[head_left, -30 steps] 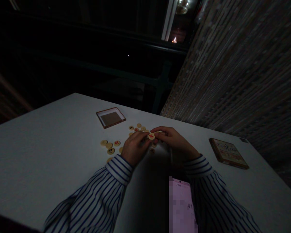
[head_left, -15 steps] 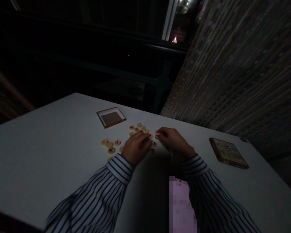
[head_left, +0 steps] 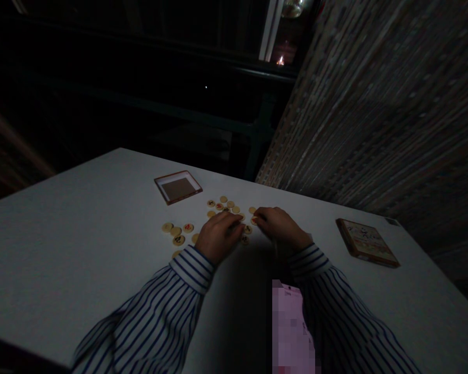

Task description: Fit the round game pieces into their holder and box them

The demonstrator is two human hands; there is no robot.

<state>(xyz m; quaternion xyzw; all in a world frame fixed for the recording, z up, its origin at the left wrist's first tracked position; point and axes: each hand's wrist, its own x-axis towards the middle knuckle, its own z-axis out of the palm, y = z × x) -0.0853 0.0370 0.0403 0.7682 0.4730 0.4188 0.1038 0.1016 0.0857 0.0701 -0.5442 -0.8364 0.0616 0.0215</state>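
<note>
Round wooden Chinese chess pieces (head_left: 178, 240) with red or black characters, some blank side up, lie scattered on the white table (head_left: 81, 223). My left hand (head_left: 220, 236) rests low over the middle of them, thumb and index finger apart, the index tip at a pale piece (head_left: 241, 216). It hides some pieces beneath it. On the right side of the cluster, my right hand (head_left: 283, 226) has its fingertips closed on a chess piece (head_left: 255, 221) with a red mark, tight against the tabletop. Two pieces with black characters, one of them a chess piece (head_left: 248, 229), lie between the hands.
An open shallow box part (head_left: 178, 188) with a brown bottom lies at the far edge. A closed-looking decorated box (head_left: 368, 243) sits on the right. A lit phone screen (head_left: 294, 327) is close to me below the right sleeve. A string curtain (head_left: 354, 104) hangs behind.
My right hand has drawn very slightly toward me with its piece, and a pale piece beyond it shows more fully. My left hand has hardly moved.
</note>
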